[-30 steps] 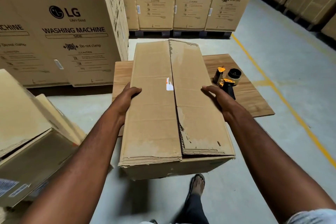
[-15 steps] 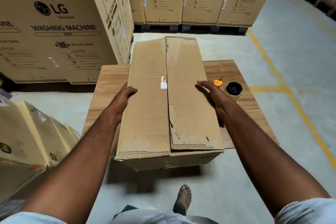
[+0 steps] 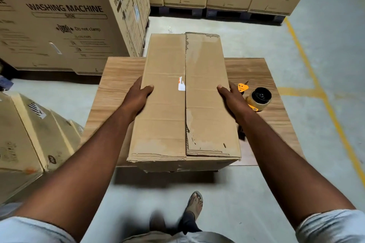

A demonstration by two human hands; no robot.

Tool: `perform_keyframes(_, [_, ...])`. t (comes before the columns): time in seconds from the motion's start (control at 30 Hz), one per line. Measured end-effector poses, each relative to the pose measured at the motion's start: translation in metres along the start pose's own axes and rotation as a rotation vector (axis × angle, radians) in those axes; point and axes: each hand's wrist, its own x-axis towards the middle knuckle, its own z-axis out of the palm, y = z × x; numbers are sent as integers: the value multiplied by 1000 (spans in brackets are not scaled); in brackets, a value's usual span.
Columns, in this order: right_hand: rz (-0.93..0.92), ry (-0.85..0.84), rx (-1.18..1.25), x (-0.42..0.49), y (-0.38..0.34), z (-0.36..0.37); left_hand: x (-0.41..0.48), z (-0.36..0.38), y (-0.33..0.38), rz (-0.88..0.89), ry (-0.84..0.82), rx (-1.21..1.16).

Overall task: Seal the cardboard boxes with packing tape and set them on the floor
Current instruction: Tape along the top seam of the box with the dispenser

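A long brown cardboard box (image 3: 167, 104) lies lengthwise over a low wooden table (image 3: 114, 89), its two top flaps folded down and meeting along a bare middle seam. My left hand (image 3: 138, 96) grips the box's left side with the thumb on top. My right hand (image 3: 231, 96) grips the right side the same way. A yellow and black tape dispenser (image 3: 256, 97) with a roll of tape sits on the table just right of my right hand.
Tall washing-machine cartons (image 3: 65, 17) stand at the back left and along the back on pallets. More cardboard boxes (image 3: 29, 136) lie at the left on the floor. A yellow floor line (image 3: 316, 85) runs down the right. My sandalled foot (image 3: 194, 203) is below the box.
The box has moved forward over the table with both hands on its sides, and I have stepped closer. The tape dispenser has stayed in place.
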Motion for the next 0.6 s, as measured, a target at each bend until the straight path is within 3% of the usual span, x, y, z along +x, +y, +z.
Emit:
perform_keyframes(0.1, [-103,65,-266,-27,1,5,-33,3,-12,48,62,322])
perform_keyframes(0.2, [-238,121,-407,-74,9,10,-94,7,-28,62,80,450])
perform_keyframes(0.37, [-130,134,-301,-107,23,10,-168,14,-43,104,119,500])
perform_keyframes(0.47, [-52,136,-272,-106,25,20,-162,9,-48,139,220,498])
perform_keyframes(0.6, [-49,283,-219,-136,30,79,-130,-41,-50,216,317,459])
